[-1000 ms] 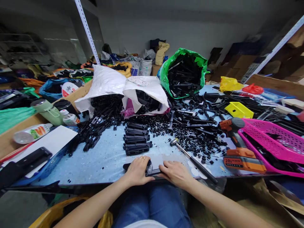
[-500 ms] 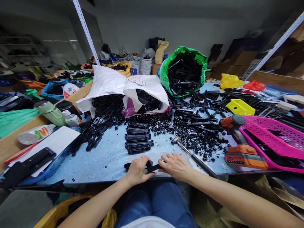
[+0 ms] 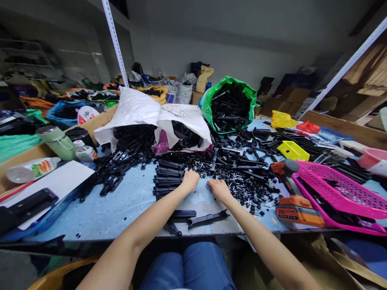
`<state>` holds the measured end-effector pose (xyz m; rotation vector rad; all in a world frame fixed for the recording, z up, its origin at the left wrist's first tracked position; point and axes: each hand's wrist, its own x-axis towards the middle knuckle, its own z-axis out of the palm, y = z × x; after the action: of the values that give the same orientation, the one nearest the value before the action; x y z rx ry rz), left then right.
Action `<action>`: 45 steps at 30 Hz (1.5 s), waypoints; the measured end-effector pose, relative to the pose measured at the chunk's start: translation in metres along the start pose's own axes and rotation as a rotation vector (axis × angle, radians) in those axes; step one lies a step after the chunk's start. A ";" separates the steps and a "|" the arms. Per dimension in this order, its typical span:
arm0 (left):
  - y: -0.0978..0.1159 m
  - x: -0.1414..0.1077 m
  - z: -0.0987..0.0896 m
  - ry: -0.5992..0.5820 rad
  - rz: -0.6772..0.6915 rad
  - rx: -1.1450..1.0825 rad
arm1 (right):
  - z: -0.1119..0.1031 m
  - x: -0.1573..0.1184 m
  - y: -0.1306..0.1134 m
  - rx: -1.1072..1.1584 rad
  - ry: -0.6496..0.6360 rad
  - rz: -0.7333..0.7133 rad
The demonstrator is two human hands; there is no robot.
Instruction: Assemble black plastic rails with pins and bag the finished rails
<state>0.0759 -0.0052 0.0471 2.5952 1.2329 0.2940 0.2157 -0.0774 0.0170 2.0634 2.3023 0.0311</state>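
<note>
My left hand (image 3: pixel 191 179) reaches to the near edge of the pile of small black parts and pins (image 3: pixel 242 187), right beside a stack of long black parts (image 3: pixel 166 177). Its fingers are bent downward, and their tips are hidden. My right hand (image 3: pixel 218 188) is at the same pile, a little to the right, with curled fingers; whatever it may hold is too small to make out. Near the front edge of the blue table (image 3: pixel 99 213) lie loose black parts (image 3: pixel 208 218), touched by neither hand.
Two white sacks (image 3: pixel 136 106) and a green bag (image 3: pixel 231 104) of black parts stand behind the piles. On the right are an orange drill (image 3: pixel 298 209), pink baskets (image 3: pixel 341 193) and a yellow tray (image 3: pixel 293 150). Bottles (image 3: pixel 33 169) stand left.
Both hands have let go of the black parts at the front edge and moved forward to the small-parts pile. The hammer seen earlier is now hidden. The view has shifted slightly.
</note>
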 end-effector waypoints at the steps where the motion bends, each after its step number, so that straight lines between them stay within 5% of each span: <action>1: -0.004 -0.010 -0.003 0.019 -0.014 -0.023 | 0.000 0.005 -0.001 0.006 -0.021 -0.016; 5: -0.040 -0.085 -0.017 0.109 -0.136 -0.202 | 0.001 -0.001 -0.006 0.054 -0.044 -0.044; 9: -0.072 -0.156 -0.021 0.148 -0.608 -1.176 | 0.005 -0.023 -0.009 0.089 -0.075 -0.112; 12: -0.077 -0.178 -0.016 0.073 -0.771 -1.449 | 0.008 -0.034 -0.011 0.118 -0.096 -0.144; 20: -0.076 -0.171 -0.016 -0.008 -0.715 -1.218 | 0.003 -0.045 -0.014 0.264 -0.053 -0.075; 25: -0.072 -0.164 -0.020 0.131 -0.630 -0.956 | -0.009 -0.047 -0.027 0.574 -0.043 0.035; 29: -0.073 -0.161 -0.020 -0.103 -0.804 -1.112 | -0.023 -0.043 -0.036 0.858 -0.125 0.092; 32: -0.074 -0.162 -0.020 -0.141 -0.810 -1.181 | -0.034 -0.039 -0.040 0.991 -0.286 0.075; 36: -0.073 -0.164 -0.023 -0.109 -0.822 -1.178 | -0.050 -0.031 -0.050 0.800 -0.461 -0.036; 40: -0.069 -0.168 -0.021 -0.063 -0.784 -1.110 | -0.064 -0.022 -0.068 0.438 -0.408 -0.105; 45: -0.068 -0.174 -0.003 0.079 -0.681 -0.979 | -0.074 -0.019 -0.088 0.251 -0.349 -0.156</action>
<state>-0.0824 -0.0993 0.0159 1.2858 1.4173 0.6470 0.1270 -0.1045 0.0876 1.7961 2.3267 -0.6021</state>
